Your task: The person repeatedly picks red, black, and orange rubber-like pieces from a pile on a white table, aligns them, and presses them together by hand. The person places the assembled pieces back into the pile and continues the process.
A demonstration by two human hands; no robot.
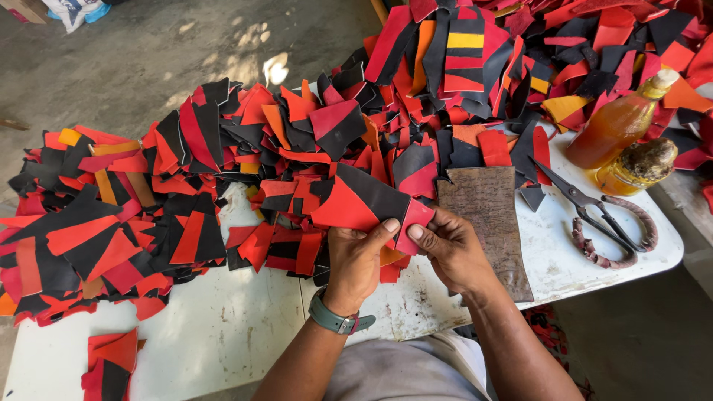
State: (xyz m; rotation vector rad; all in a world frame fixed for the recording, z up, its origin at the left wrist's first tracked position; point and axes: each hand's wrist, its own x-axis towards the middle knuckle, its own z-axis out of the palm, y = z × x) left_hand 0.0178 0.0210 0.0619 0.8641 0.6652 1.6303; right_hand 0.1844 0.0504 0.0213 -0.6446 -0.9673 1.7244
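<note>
both hands meet just above the near table edge: my left hand and right hand each pinch the red-and-black patchwork piece, thumbs on top, fingers clamped beneath. its long axis runs up-left away from the fingers, over the white table. the right hand grips its lower-right corner, beside the brown board.

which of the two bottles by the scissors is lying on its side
The taller amber bottle with the pale cap, leaning over the leather scraps. The squat one beside it stands upright with a grimy top.
</note>
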